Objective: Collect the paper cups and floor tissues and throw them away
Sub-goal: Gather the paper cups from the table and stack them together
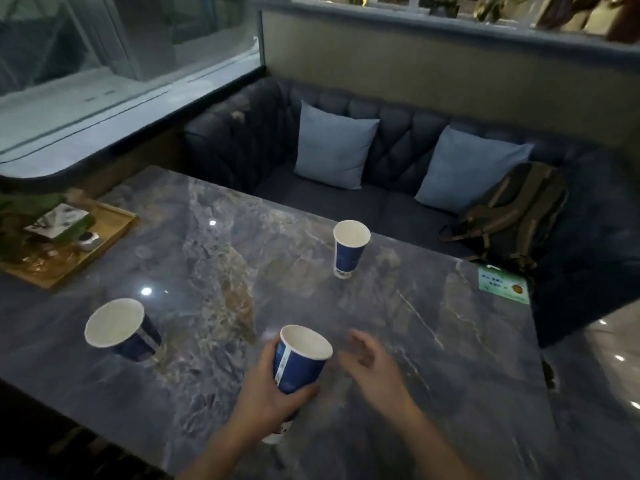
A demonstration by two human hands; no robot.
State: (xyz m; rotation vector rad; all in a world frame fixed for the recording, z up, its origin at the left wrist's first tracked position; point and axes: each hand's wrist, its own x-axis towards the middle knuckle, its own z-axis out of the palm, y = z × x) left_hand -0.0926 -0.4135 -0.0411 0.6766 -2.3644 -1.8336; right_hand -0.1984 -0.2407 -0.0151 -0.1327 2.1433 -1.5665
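Wrapped around the nearest blue paper cup (300, 362) at 6 o'clock, the left hand (266, 393) grips firmly; the right hand (372, 363) hovers spread. Nest it into the cup at 9 o'clock (121, 329) or 1 o'clock (350, 247) without crushing.

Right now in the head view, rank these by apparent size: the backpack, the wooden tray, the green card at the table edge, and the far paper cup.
Largest to smallest as they look:
1. backpack
2. wooden tray, though partly hidden by plant leaves, so close to the backpack
3. green card and far paper cup: too alike to rank.
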